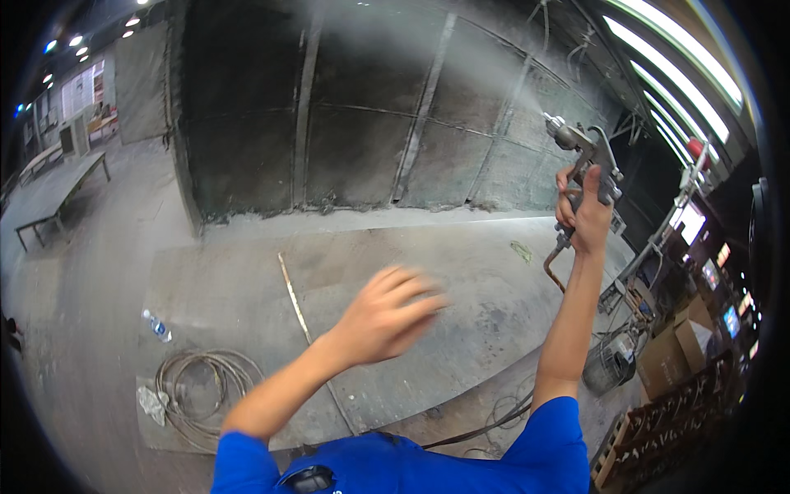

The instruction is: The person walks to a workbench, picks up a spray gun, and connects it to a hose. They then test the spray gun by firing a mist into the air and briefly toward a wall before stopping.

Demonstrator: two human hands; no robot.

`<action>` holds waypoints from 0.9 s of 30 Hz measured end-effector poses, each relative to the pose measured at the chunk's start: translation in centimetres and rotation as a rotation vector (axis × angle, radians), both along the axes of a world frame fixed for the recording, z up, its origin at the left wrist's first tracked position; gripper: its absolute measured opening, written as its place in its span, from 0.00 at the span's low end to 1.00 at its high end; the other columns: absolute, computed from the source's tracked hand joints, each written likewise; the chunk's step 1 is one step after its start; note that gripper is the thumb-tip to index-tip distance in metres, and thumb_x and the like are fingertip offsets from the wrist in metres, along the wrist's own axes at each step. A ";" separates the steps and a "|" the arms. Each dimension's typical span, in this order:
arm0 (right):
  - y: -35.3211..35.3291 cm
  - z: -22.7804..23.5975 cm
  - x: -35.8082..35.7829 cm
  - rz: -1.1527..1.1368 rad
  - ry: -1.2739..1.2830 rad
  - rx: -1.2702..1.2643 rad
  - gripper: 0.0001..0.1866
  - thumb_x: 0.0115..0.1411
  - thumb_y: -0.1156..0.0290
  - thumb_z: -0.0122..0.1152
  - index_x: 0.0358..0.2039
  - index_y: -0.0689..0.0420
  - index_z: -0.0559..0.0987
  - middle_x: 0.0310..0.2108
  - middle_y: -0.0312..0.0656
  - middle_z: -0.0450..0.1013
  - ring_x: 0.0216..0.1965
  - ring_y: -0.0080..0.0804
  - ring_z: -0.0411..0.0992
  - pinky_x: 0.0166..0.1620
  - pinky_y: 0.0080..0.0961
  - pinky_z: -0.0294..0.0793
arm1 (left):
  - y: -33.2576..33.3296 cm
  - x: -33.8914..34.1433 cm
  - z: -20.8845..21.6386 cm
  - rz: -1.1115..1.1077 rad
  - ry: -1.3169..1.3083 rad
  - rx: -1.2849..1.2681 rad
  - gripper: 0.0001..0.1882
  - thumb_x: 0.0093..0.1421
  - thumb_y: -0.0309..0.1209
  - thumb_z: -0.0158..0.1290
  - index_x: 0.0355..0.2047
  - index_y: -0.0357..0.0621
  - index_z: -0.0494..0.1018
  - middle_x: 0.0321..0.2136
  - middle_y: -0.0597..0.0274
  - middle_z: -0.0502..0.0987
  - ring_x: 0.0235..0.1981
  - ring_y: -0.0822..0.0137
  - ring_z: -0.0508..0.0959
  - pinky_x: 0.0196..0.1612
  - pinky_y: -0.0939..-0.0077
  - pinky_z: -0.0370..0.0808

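Observation:
My right hand [591, 221] is raised at the right, wrapped round the handle of a metal spray gun [602, 156]. From its nozzle a pale mist [502, 72] fans up and to the left, across the front of a dark panelled wall [362, 132]. A thin brown hose [552, 265] runs down from the gun's handle and passes behind my forearm. My left hand [383, 317] hangs in mid-air over the grey floor sheet, holding nothing. Its fingers are loosely apart, and their tips are smeared by motion.
A long thin rod [293, 298] lies on the floor sheet [222, 288]. At the left are a coiled hose [191, 391], a plastic bottle [156, 325] and a low table [62, 198]. A bucket [607, 369], cardboard box [671, 354] and metal stand [658, 235] are at the right.

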State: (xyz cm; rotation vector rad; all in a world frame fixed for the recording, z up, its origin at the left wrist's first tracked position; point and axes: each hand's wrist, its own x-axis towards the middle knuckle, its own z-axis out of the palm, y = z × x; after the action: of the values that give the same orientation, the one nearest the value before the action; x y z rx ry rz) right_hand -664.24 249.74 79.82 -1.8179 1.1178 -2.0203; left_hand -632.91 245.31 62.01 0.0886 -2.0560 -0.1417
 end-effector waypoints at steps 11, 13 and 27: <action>0.2 -5.2 2.9 -0.303 0.155 -0.108 0.17 0.63 0.60 0.68 0.44 0.58 0.75 0.30 0.34 0.73 0.18 0.16 0.67 0.20 0.17 0.63 | 0.2 -12.6 19.2 0.097 0.108 -0.698 0.10 0.59 0.39 0.63 0.34 0.49 0.81 0.36 0.67 0.82 0.47 0.62 0.81 0.62 0.60 0.70; -0.1 -6.1 2.2 -0.337 0.201 -0.134 0.16 0.62 0.64 0.68 0.44 0.57 0.75 0.30 0.33 0.73 0.19 0.17 0.67 0.21 0.18 0.64 | -0.2 -12.6 19.2 0.049 0.115 -0.641 0.11 0.58 0.41 0.64 0.33 0.48 0.81 0.36 0.67 0.82 0.47 0.63 0.81 0.61 0.63 0.71; -3.8 -8.3 3.6 -0.104 -0.047 -0.079 0.11 0.68 0.67 0.63 0.46 0.59 0.75 0.32 0.34 0.74 0.22 0.17 0.69 0.22 0.19 0.67 | -1.7 -11.3 15.6 -0.187 0.488 -0.338 0.13 0.53 0.35 0.68 0.37 0.47 0.80 0.40 0.63 0.80 0.52 0.56 0.76 0.62 0.57 0.65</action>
State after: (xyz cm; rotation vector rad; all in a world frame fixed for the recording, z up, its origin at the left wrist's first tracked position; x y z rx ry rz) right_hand -660.66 245.90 71.53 -1.7732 1.1571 -2.1828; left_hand -644.18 243.65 77.65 -0.3188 -1.5713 0.0668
